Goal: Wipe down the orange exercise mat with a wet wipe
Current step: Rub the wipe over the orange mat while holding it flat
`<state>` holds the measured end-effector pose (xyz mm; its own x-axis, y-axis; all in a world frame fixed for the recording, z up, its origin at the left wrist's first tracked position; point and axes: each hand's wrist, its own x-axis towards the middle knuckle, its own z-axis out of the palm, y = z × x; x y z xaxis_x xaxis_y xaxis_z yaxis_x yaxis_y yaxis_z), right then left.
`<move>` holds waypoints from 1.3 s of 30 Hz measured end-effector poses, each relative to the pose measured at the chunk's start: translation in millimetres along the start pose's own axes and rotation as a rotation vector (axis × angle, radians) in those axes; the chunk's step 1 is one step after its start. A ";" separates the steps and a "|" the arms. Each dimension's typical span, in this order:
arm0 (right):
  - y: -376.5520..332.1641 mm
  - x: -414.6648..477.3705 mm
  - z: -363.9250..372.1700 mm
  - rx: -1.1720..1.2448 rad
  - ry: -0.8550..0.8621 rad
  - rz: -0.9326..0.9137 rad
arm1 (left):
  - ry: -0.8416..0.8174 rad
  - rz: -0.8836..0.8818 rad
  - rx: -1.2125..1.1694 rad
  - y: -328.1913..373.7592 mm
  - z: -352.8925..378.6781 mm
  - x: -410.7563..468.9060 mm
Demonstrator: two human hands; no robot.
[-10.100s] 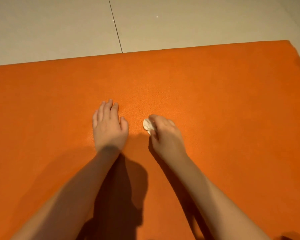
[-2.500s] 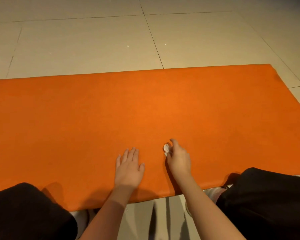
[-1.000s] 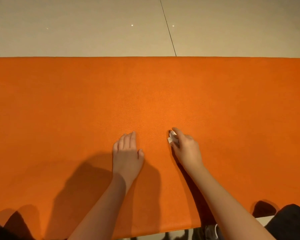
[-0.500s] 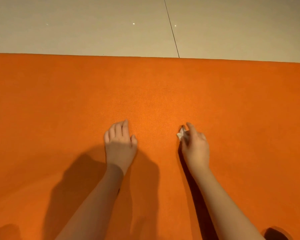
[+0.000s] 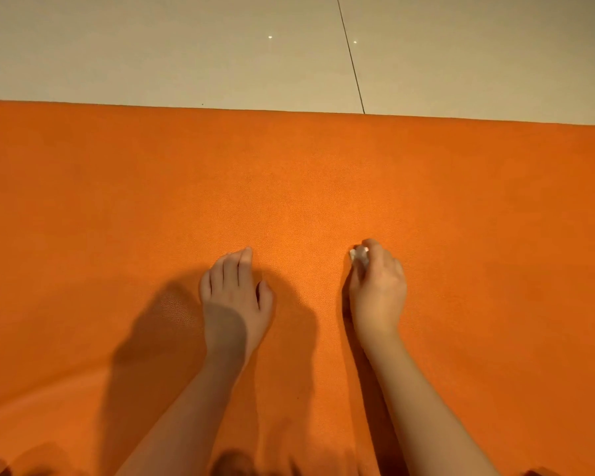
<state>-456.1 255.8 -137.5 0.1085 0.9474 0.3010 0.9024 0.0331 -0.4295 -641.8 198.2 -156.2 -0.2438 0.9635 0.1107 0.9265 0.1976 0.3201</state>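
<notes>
1. At the centre of the view, the orange mat [image 5: 323,187] lies flat on the tiled floor [image 5: 152,46]. Its long axis runs from 9 to 3 o'clock, and its far edge is at 12 o'clock.
2. The right hand [image 5: 377,293] pinches a small bunched wet wipe [image 5: 358,254] between thumb and curled fingers. The wipe shows at the hand's 11 o'clock tip and appears to touch the mat.
3. The left hand [image 5: 236,297] is at 9 o'clock from the right hand and apart from the wipe. It rests palm down on the mat with fingers straight and close together, holding nothing.
4. Governing relation: the wipe sits ahead of the right fingers. A broad band of bare mat lies between it and the far edge at 12 o'clock, and more mat extends toward 3 o'clock. Only the right hand is placed to make a stroke; the left probably serves as a prop.
5. Which areas are already damp cannot be told.
</notes>
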 end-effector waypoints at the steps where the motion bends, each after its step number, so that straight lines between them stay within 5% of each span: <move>1: -5.5 -5.2 2.2 0.003 -0.019 -0.048 | 0.004 -0.001 0.007 -0.3 0.9 -0.1; 5: 3.4 -4.4 2.8 -0.013 -0.123 -0.251 | 0.012 -0.005 0.002 0.1 2.5 1.6; 10: 11.1 22.2 9.8 0.004 0.006 0.085 | 0.038 0.012 0.010 -0.3 3.4 2.0; 16: 0.8 9.1 5.4 0.040 -0.205 -0.205 | 0.007 0.001 0.032 0.8 -1.7 3.6; 21: 4.7 38.8 8.5 0.050 -0.070 0.082 | -0.013 -0.004 -0.007 3.1 -6.3 66.8; 27: 3.4 23.4 16.5 0.065 -0.130 -0.183 | 0.134 -0.119 -0.014 4.3 15.4 112.0; 34: -3.6 74.4 35.0 0.021 0.009 0.032 | 0.102 -0.129 0.025 5.0 16.2 114.4; 39: -1.7 83.1 37.8 0.070 -0.161 -0.176 | 0.166 -0.094 -0.010 5.2 15.3 113.8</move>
<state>-464.3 346.5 -143.9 -0.1204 0.9636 0.2388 0.8698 0.2183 -0.4424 -660.3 311.6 -156.3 -0.3737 0.8977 0.2336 0.8949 0.2826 0.3454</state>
